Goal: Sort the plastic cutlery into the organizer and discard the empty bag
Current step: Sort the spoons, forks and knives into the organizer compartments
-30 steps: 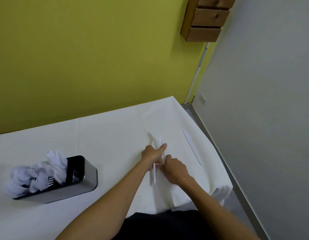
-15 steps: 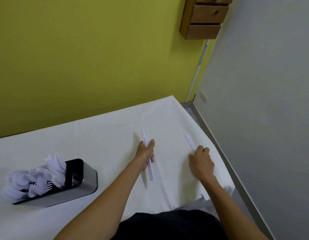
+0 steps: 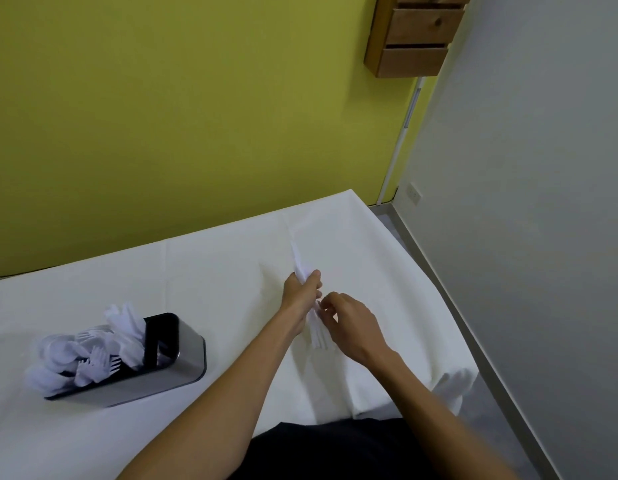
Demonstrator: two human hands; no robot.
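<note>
One view, head camera: you look down over both forearms at a table covered by a white cloth.
Left hand: your left hand is wrapped round a knife bundle, with the fingers curled tight on its middle.
Knife bundle: white plastic knives, gathered lengthwise, lie over the cloth to the right of the table's middle. The blades point away from you toward the yellow-green wall. The handle ends stick out below your fist. Whether they touch the cloth cannot be told.
Right hand: your right hand sits just beside the left with its fingers curled. The fingertips are at the bundle's near half. Whether they pinch a knife or merely touch the bundle cannot be told.
Organizer: a metal organizer with a black inner rim stands on the cloth, well to the left of both hands.
Organizer contents: white forks and spoons crowd its left part, heads up.
Surroundings: a wooden drawer unit hangs at the upper right. A grey wall runs along the right side.
</note>
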